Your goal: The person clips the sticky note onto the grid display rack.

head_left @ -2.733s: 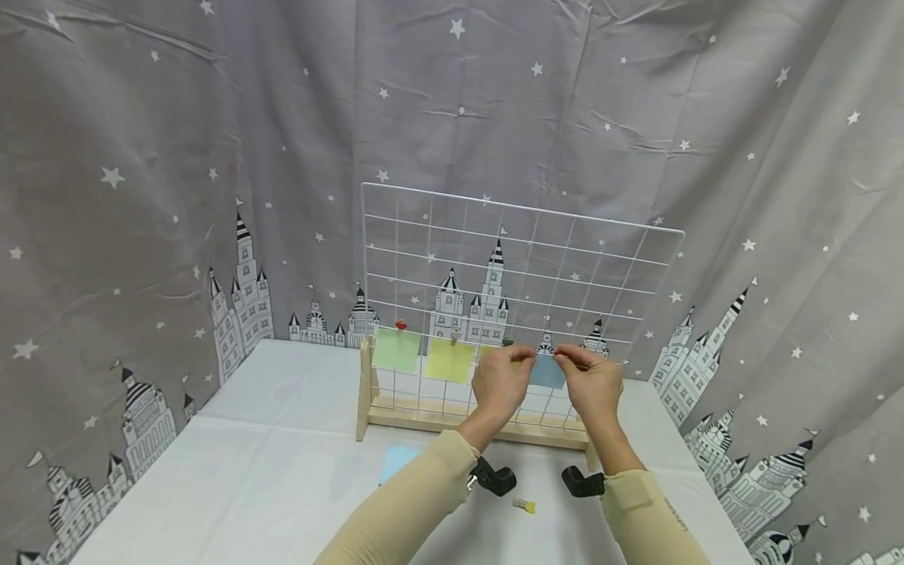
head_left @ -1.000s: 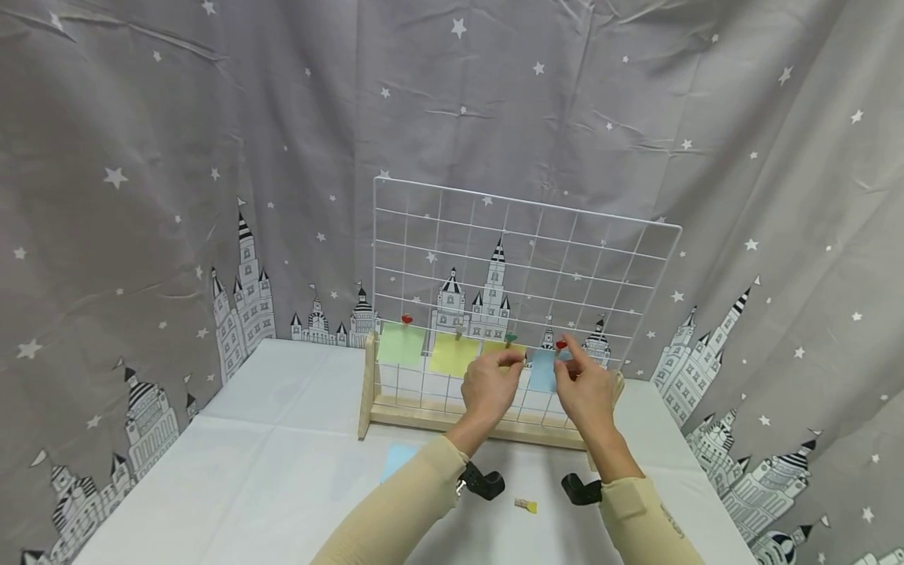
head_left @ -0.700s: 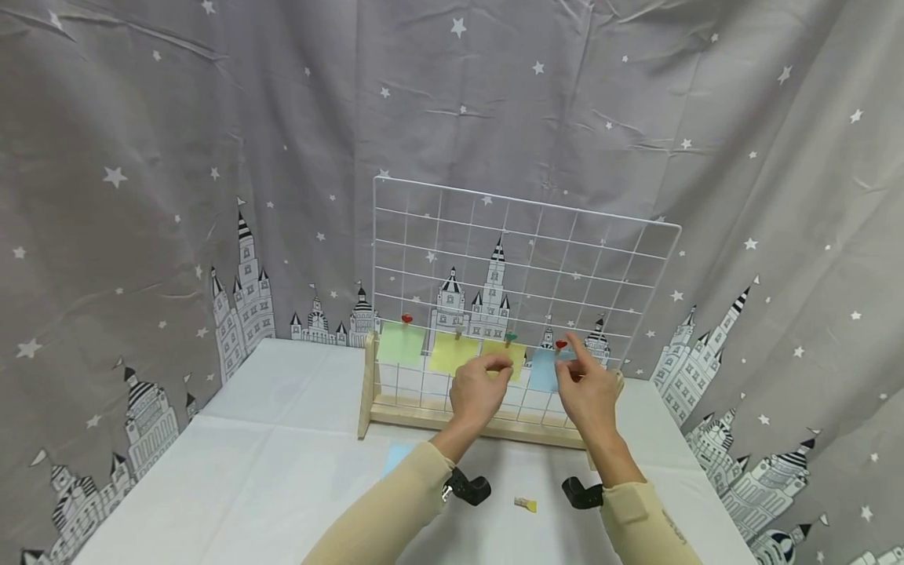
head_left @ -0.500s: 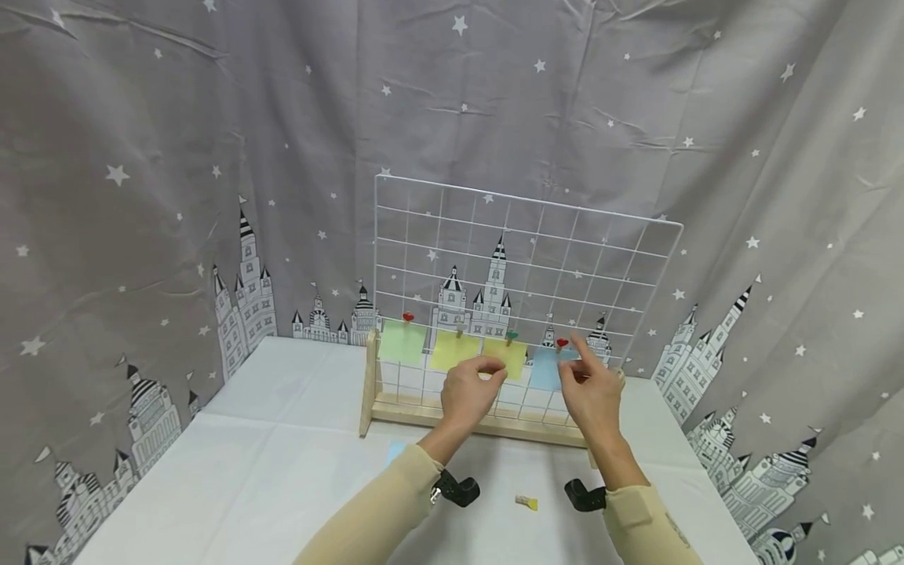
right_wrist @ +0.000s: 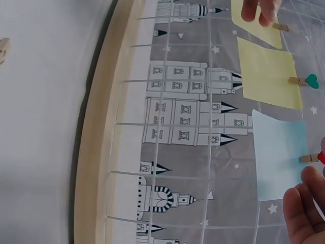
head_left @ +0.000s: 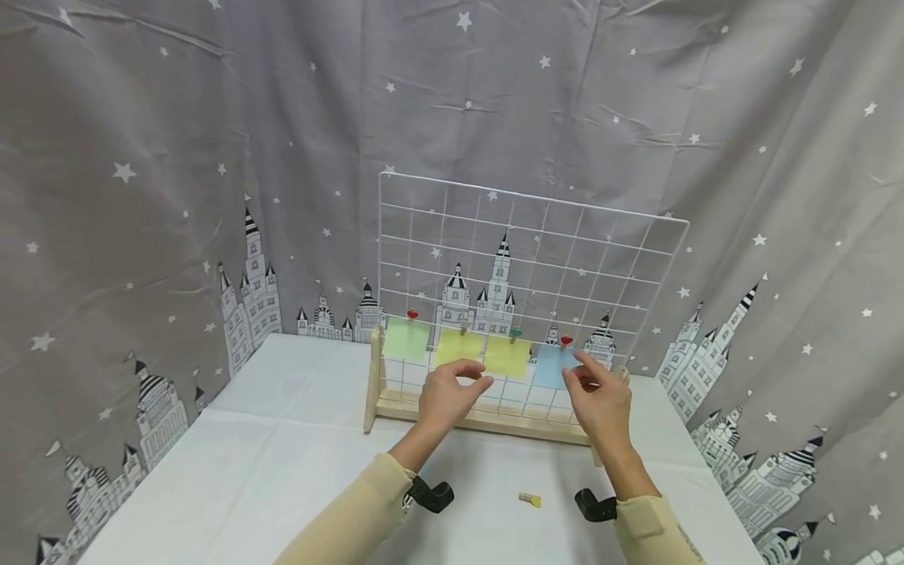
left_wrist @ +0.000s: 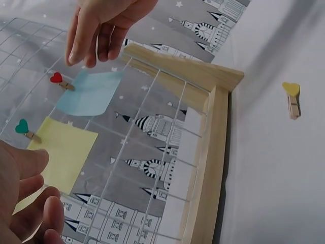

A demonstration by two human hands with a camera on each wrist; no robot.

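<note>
A white wire grid (head_left: 533, 196) stands upright with a row of paper notes pegged along it: a green note (head_left: 406, 339), two yellow notes (head_left: 508, 358) and a blue note (head_left: 552, 369). A clothespin with a red heart (head_left: 566, 340) holds the blue note; a green-heart clothespin (left_wrist: 30, 136) holds the right-hand yellow one. My right hand (head_left: 602, 402) hovers by the blue note's right side, fingers loosely bent, nothing in them. In front of the yellow notes is my left hand (head_left: 446, 399), thumb and fingers apart and holding nothing.
The grid sits in a wooden stand (head_left: 487, 421) on a white-covered table (head_left: 282, 447). In front of it lies a clothespin with a yellow heart (head_left: 530, 499). A grey castle-and-star curtain (head_left: 452, 94) hangs behind and at both sides.
Both hands have let go of the blue note, which hangs from its red-heart clothespin. My left hand has moved left and down; my right hand has drawn back slightly.
</note>
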